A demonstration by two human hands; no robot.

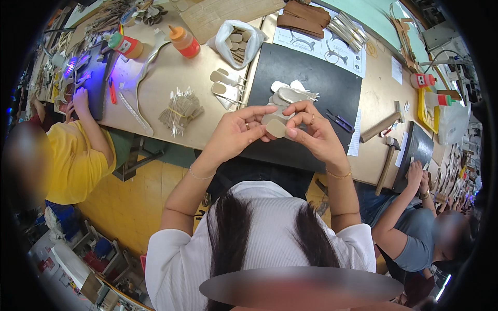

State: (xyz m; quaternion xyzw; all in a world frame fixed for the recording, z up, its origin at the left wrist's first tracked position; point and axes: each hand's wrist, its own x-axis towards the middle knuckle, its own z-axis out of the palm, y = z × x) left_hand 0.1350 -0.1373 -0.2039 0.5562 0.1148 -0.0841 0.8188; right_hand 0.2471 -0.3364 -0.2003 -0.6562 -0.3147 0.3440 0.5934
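Both my hands are raised over the black cutting mat (321, 78) and meet on one small beige oval leather piece (276, 128). My left hand (239, 130) pinches its left edge with thumb and fingers. My right hand (310, 129) curls over its right side, thumb on the front. A ring shows on each hand. Just behind the hands, a small heap of similar pale cut pieces (290, 94) lies on the mat.
The long wooden bench (171, 67) carries a white bag of oval pieces (237, 40), two orange glue bottles (184, 41), a bundle of pale strips (180, 110), brown leather pieces (303, 16) and hammers (386, 160). A person in yellow (78, 150) works at left, another at right (415, 228).
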